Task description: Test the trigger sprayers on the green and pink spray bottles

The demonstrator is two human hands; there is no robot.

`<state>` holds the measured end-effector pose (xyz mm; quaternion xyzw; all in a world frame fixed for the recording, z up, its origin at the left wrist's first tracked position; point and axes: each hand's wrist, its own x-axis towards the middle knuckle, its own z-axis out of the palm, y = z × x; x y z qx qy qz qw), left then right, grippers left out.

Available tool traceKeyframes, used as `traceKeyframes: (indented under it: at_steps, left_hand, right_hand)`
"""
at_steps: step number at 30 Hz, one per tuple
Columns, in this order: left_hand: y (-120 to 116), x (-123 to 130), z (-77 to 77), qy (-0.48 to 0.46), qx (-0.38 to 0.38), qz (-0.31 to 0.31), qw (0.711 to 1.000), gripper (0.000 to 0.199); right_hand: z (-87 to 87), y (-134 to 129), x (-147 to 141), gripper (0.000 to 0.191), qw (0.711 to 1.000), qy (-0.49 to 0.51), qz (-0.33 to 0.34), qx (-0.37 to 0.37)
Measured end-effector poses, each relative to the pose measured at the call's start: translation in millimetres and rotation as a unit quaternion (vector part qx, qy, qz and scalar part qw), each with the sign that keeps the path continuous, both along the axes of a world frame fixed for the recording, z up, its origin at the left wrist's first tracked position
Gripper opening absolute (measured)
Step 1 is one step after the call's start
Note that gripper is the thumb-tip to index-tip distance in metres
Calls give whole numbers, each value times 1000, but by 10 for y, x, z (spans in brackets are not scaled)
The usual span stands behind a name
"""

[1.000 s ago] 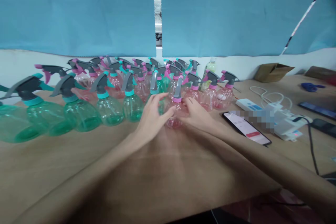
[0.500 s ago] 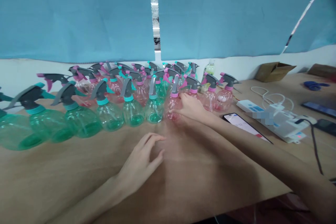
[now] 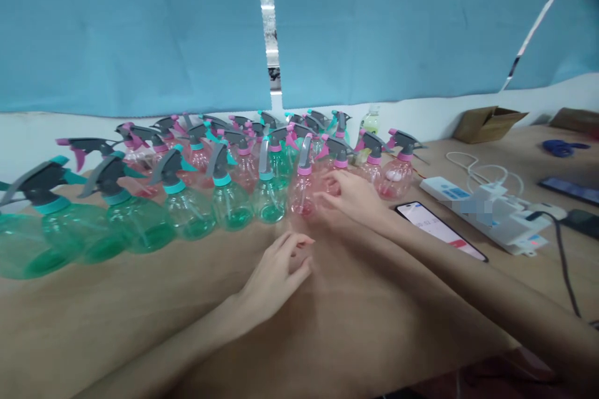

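Observation:
My right hand (image 3: 353,196) is beside the front pink spray bottle (image 3: 302,194), thumb and fingers apart with nothing between them. That bottle stands upright with a grey and pink trigger head. Over the bare tabletop, nearer to me, my left hand (image 3: 278,268) is loosely curved and empty, its thumb apart from the fingers. A clear green spray bottle (image 3: 270,199) with a turquoise collar stands left of the pink one. Several more green bottles, such as this spray bottle (image 3: 233,204), continue the front row leftward.
Behind the front row stand several pink and green spray bottles, one pink spray bottle (image 3: 397,176) at the right end. A lit phone (image 3: 442,230), a white power strip (image 3: 486,215) with cables, and an open cardboard box (image 3: 486,124) lie to the right. A blue curtain (image 3: 187,31) hangs behind.
My right hand has let go of the front pink spray bottle and drawn slightly right, away from it. My left hand has moved a little to the right. The view has shifted slightly.

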<state>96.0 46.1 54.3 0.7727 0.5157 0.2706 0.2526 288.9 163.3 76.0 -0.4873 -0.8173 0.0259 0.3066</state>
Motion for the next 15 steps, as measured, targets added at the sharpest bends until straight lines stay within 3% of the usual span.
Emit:
traceKeyframes:
  at_steps: [3, 6, 10, 15]
  left_hand:
    - [98, 60, 7, -35, -21, 12, 999, 16]
    - [220, 152, 9, -72, -38, 34, 996, 12]
    - [379, 278, -21, -120, -32, 51, 991, 12]
    - [481, 365, -64, -140, -39, 47, 988, 15]
  right_hand:
    - [-23, 49, 261, 22, 998, 46, -45, 23]
    - [-46, 152, 403, 37, 992, 90, -83, 12]
    - [-59, 327, 365, 53, 986, 137, -71, -67]
    - [-96, 501, 245, 52, 984, 138, -57, -97]
